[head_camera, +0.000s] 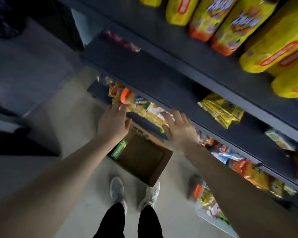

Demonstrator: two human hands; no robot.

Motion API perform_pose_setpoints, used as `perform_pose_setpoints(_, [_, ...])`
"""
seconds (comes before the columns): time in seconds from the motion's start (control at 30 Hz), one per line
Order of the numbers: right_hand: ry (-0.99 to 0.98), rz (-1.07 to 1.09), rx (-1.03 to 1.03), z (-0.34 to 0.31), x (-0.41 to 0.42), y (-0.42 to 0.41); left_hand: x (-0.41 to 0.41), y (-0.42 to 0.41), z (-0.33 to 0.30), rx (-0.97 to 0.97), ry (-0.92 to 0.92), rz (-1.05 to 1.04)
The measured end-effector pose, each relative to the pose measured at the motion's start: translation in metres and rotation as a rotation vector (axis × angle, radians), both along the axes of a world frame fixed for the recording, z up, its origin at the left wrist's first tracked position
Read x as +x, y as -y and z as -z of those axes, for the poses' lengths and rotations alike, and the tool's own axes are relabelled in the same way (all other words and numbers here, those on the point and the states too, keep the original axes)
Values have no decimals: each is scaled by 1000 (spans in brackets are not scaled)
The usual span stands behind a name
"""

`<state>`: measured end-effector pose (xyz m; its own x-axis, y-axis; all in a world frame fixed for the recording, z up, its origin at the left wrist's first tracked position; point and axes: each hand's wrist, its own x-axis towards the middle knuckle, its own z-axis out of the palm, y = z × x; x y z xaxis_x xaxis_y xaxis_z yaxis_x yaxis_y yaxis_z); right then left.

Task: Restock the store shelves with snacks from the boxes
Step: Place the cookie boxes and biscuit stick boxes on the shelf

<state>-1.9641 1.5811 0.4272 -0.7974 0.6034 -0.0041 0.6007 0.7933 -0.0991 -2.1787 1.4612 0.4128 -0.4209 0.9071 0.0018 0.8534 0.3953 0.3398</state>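
pale tiled floor (79, 127), matte, runs near to far through the middle. dark grey metal shelving unit (162, 79) fills the right side, tiers stepping down toward the floor. left: dark furniture or counter edge (15, 134), blurred, can't tell what. far left a dark upright panel (58, 19). light dim, cool, motion blur throughout.

No wording I can read anywhere in my view.

I see dark print on the far flap of the cardboard box (141, 157) on the floor, white lettering on the green packet (119, 149) at its left wall, and red label bands on the yellow bags (272, 47) on the upper shelf at far right, but all of it is too blurred to make out.
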Motion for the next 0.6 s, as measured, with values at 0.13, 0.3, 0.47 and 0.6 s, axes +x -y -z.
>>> perform_pose_setpoints(0.13, [84, -18, -123, 97, -16, 19, 3, 42, 98, -137, 101, -90])
perform_pose_setpoints(0.3, [147, -42, -234, 211, -29, 37, 8, 83, 214, -276, 172, -175])
perform_pose_setpoints(0.47, [252, -109, -263, 309, -39, 44, 15, 106, 313, -344, 260, -238])
perform_pose_setpoints(0.6, [344, -171, -332, 381, -54, 48, 11, 110, 379, -377, 295, -272])
